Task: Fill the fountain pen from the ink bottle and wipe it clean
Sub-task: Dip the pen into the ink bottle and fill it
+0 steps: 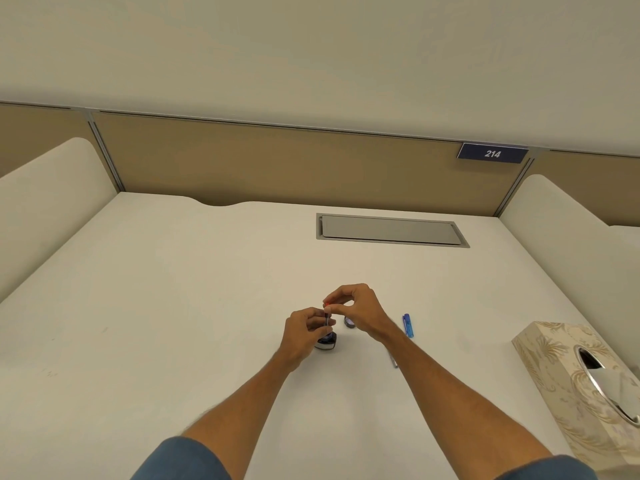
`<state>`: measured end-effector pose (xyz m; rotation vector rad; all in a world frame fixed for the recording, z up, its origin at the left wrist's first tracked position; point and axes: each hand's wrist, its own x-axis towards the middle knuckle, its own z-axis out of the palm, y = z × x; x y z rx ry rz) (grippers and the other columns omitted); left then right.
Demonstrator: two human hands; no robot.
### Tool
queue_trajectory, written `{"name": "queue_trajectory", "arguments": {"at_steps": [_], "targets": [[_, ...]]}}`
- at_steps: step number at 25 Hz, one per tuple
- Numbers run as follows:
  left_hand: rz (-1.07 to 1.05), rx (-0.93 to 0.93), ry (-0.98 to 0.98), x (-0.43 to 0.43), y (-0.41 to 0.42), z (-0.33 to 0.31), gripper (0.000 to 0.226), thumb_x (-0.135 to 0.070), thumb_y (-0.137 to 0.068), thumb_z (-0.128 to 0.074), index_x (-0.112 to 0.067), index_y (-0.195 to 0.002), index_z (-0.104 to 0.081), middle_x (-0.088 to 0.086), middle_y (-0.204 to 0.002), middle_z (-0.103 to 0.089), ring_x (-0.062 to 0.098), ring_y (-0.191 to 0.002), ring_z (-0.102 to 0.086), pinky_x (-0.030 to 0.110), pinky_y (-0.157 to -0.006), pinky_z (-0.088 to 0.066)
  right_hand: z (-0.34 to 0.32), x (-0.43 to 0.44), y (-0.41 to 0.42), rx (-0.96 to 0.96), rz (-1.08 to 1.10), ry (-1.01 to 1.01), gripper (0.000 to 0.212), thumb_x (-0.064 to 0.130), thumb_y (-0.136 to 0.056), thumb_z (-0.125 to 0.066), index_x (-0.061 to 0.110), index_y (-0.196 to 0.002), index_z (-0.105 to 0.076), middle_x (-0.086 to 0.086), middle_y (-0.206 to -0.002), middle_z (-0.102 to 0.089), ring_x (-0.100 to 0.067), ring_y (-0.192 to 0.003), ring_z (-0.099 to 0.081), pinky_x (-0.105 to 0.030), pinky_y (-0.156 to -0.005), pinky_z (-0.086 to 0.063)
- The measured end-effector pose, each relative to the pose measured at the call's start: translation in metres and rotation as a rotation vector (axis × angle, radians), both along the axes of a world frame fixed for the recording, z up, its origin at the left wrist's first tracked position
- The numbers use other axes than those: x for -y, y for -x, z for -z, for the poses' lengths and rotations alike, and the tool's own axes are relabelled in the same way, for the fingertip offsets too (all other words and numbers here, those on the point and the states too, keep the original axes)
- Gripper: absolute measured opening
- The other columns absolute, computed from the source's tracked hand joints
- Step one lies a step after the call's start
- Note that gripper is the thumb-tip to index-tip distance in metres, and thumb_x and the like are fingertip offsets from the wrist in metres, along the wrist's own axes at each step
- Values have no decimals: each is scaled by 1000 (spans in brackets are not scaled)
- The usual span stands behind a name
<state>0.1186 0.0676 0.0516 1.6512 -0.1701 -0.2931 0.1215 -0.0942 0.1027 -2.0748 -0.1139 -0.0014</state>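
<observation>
pen section (pixel 327 318) held upright, nib in the open ink bottle (pixel 326 342) mid-desk. left hand (pixel 304 332) fingers pinch the section low, right hand (pixel 356 311) fingertips closed on the red converter knob. judgement: twist slowly, keep nib submerged, bottle steady; tissue box (pixel 554 375) waits right.

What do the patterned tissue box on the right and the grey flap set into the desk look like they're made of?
The cream tissue box with gold leaf pattern looks like printed card or fabric-covered board, matte; its oval opening has a shiny, metal-looking rim. The grey rectangular flap in the desk looks like brushed metal or painted plastic, with an even satin sheen; I can't tell which.
</observation>
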Motion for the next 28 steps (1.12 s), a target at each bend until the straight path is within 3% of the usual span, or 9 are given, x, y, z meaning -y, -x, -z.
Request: {"name": "queue_trajectory", "arguments": {"at_steps": [5, 21, 28], "targets": [[-5, -2, 1, 0, 0, 0, 26, 4, -80, -69, -4, -104, -68, 8, -94, -76, 11, -84, -73, 18, -72, -56, -1, -3, 0, 9, 21, 16, 12, 15, -74, -79, 9, -83, -74, 0, -78, -73, -9, -74, -68, -26, -77, -55], [-16, -1, 10, 1, 3, -1, 25, 4, -80, -68, -5, -103, -68, 9, -94, -76, 13, -85, -73, 20, -75, -57, 1, -3, 6, 14, 48, -25, 14, 14, -75, -78, 11, -88, -75, -1, -85, -76, -6, -78, -69, -12, -74, -53], [-31, -5, 19, 1, 4, 0, 26, 5, -80, -68, -3, -105, -68, 10, -94, -76, 14, -86, -74, 19, -74, -57, 0, -3, 4, 26, 44, -2, 10, 12, -75, -77, 9, -84, -74, -4, -82, -75, -14, -78, -70, -21, -77, -55]]}}
